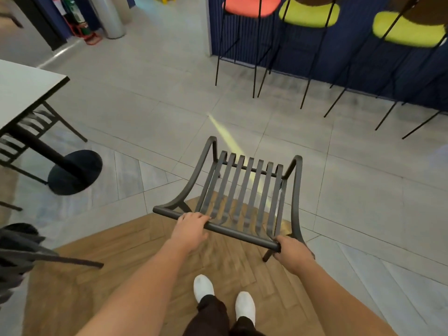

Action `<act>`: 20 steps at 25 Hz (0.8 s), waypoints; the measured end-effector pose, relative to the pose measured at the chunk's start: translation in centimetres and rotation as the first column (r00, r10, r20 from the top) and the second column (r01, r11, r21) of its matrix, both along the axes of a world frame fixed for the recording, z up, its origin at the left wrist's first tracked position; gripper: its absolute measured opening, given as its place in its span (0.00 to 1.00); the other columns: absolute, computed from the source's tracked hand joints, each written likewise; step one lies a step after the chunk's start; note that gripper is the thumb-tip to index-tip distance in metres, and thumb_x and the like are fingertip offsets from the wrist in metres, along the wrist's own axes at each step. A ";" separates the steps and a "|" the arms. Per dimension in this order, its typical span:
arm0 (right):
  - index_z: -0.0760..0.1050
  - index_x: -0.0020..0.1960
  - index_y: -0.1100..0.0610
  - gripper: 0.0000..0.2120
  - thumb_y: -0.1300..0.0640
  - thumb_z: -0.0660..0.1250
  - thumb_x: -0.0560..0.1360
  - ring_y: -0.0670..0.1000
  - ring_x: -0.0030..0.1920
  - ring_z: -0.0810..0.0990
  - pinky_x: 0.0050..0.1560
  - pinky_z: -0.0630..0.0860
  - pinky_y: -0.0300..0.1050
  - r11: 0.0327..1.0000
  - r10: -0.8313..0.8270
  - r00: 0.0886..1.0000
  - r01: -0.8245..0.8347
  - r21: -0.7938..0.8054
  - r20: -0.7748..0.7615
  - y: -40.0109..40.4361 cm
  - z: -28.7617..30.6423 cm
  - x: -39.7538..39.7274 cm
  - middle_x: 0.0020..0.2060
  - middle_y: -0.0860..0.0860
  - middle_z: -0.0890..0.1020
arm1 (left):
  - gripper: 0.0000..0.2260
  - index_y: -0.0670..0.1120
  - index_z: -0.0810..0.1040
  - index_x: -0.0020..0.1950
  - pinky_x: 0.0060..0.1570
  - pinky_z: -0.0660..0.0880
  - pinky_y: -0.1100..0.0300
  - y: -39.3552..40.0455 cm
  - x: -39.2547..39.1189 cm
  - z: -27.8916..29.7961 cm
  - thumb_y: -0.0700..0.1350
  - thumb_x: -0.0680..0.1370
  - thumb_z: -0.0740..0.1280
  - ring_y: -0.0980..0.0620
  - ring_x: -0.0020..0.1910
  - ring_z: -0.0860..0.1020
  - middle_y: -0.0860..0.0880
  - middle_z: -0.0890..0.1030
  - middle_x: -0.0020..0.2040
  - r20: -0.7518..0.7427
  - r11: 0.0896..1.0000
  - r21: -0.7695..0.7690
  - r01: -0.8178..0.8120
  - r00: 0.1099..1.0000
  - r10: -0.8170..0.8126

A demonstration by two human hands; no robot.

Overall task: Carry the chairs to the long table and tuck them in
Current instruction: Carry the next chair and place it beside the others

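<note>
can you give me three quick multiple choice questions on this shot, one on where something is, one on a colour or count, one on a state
1. Where is the white table?
A. far right
B. left edge
C. behind the stools

2. How many yellow-green stool seats show?
A. one
B. two
C. four

3. How is the black slatted chair held?
A. both hands on its top rail
B. one hand on a leg
C. untouched

Answers: 1 B, the table stands at the picture's left edge. 2 B, two yellow-green seats sit beside one orange seat. 3 A, the left hand and right hand both wrap fingers round the rail.
</note>
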State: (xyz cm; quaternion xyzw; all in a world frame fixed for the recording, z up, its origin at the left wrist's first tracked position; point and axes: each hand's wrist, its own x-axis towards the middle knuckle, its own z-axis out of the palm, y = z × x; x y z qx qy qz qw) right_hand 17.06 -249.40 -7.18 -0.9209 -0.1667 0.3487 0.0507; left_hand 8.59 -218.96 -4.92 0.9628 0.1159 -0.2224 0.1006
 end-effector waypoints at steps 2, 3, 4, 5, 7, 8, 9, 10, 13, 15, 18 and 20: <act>0.74 0.59 0.46 0.10 0.56 0.65 0.79 0.51 0.51 0.79 0.52 0.78 0.48 0.998 0.048 0.999 -0.048 -0.038 0.010 0.1 -0.6 0.6 0.52 0.48 0.79 | 0.22 0.56 0.70 0.77 0.77 0.58 0.47 1.0 0.9 -0.9 0.49 0.82 0.66 0.47 0.72 0.69 0.52 0.74 0.71 -0.050 0.998 0.056 0.036 0.998 -0.033; 0.75 0.58 0.46 0.11 0.58 0.63 0.79 0.51 0.51 0.79 0.52 0.78 0.48 0.995 0.084 0.996 -0.084 -0.059 0.009 0.3 -0.9 1.0 0.51 0.48 0.80 | 0.21 0.55 0.70 0.76 0.77 0.58 0.47 1.5 1.3 -1.2 0.47 0.82 0.65 0.46 0.72 0.70 0.51 0.75 0.71 -0.068 0.994 0.085 0.065 0.996 -0.060; 0.75 0.58 0.46 0.12 0.59 0.62 0.79 0.51 0.50 0.79 0.52 0.78 0.48 0.991 0.110 0.994 -0.110 -0.081 0.000 0.6 -1.1 1.3 0.50 0.48 0.80 | 0.19 0.55 0.71 0.74 0.76 0.60 0.47 2.0 1.7 -1.4 0.45 0.83 0.64 0.46 0.71 0.71 0.50 0.76 0.69 -0.088 0.989 0.111 0.100 0.992 -0.091; 0.76 0.58 0.46 0.13 0.60 0.61 0.79 0.51 0.50 0.79 0.52 0.78 0.48 0.987 0.126 0.992 -0.126 -0.102 -0.012 1.0 -1.3 1.6 0.50 0.48 0.80 | 0.17 0.54 0.73 0.72 0.73 0.64 0.48 2.4 2.2 -1.4 0.43 0.84 0.63 0.46 0.68 0.73 0.49 0.78 0.67 -0.109 0.982 0.128 0.139 0.986 -0.125; 0.75 0.62 0.46 0.17 0.62 0.61 0.78 0.51 0.52 0.80 0.54 0.79 0.47 0.979 0.139 0.990 -0.142 -0.143 -0.031 1.8 -1.3 2.1 0.52 0.49 0.81 | 0.13 0.53 0.76 0.66 0.63 0.73 0.49 3.3 2.9 -1.3 0.40 0.84 0.61 0.46 0.60 0.78 0.48 0.81 0.60 -0.151 0.967 0.131 0.220 0.968 -0.199; 0.74 0.65 0.46 0.20 0.64 0.61 0.78 0.51 0.52 0.80 0.56 0.79 0.47 0.977 0.136 0.990 -0.141 -0.158 -0.042 2.0 -1.3 2.3 0.53 0.49 0.81 | 0.12 0.52 0.76 0.63 0.59 0.75 0.49 3.7 3.2 -1.3 0.39 0.83 0.61 0.46 0.56 0.80 0.48 0.82 0.57 -0.171 0.959 0.129 0.253 0.958 -0.229; 0.73 0.68 0.45 0.22 0.64 0.61 0.78 0.51 0.53 0.80 0.56 0.79 0.47 0.977 0.128 0.990 -0.136 -0.167 -0.055 2.3 -1.5 2.5 0.53 0.49 0.81 | 0.12 0.52 0.77 0.61 0.56 0.77 0.49 4.2 3.4 -1.4 0.38 0.83 0.61 0.46 0.54 0.80 0.48 0.82 0.55 -0.187 0.954 0.126 0.271 0.951 -0.245; 0.73 0.69 0.44 0.23 0.65 0.61 0.78 0.50 0.52 0.80 0.56 0.79 0.46 0.975 0.121 0.990 -0.131 -0.177 -0.068 2.7 -1.5 2.7 0.53 0.48 0.81 | 0.12 0.52 0.77 0.61 0.54 0.78 0.49 4.6 3.4 -1.5 0.37 0.82 0.61 0.45 0.53 0.81 0.48 0.82 0.54 -0.192 0.952 0.127 0.277 0.949 -0.251; 0.74 0.67 0.42 0.22 0.63 0.62 0.79 0.47 0.50 0.80 0.55 0.78 0.44 0.970 0.125 0.990 -0.137 -0.199 -0.072 4.1 -1.5 3.5 0.50 0.46 0.81 | 0.13 0.50 0.76 0.63 0.55 0.77 0.49 5.7 3.5 -1.4 0.35 0.82 0.62 0.44 0.54 0.80 0.47 0.82 0.55 -0.179 0.954 0.113 0.277 0.950 -0.255; 0.74 0.67 0.42 0.22 0.62 0.62 0.79 0.47 0.50 0.80 0.56 0.78 0.44 0.967 0.148 0.987 -0.158 -0.198 -0.066 5.5 -1.6 4.0 0.50 0.45 0.81 | 0.14 0.48 0.76 0.63 0.55 0.76 0.49 6.6 3.2 -1.2 0.35 0.82 0.62 0.43 0.56 0.80 0.46 0.82 0.56 -0.178 0.957 0.118 0.265 0.954 -0.242; 0.73 0.68 0.40 0.23 0.62 0.63 0.79 0.46 0.50 0.79 0.56 0.78 0.43 0.961 0.184 0.981 -0.194 -0.198 -0.068 8.2 -1.6 4.8 0.50 0.45 0.81 | 0.13 0.48 0.77 0.63 0.55 0.77 0.48 8.7 2.4 -1.4 0.35 0.82 0.61 0.43 0.56 0.80 0.45 0.82 0.57 -0.174 0.970 0.134 0.204 0.968 -0.179; 0.72 0.70 0.39 0.23 0.61 0.64 0.80 0.46 0.51 0.79 0.57 0.77 0.42 0.960 0.214 0.975 -0.220 -0.175 -0.051 10.5 -1.7 5.7 0.51 0.44 0.81 | 0.13 0.47 0.77 0.63 0.55 0.76 0.48 10.4 1.7 -1.4 0.34 0.82 0.60 0.42 0.57 0.80 0.45 0.82 0.58 -0.176 0.977 0.146 0.154 0.976 -0.127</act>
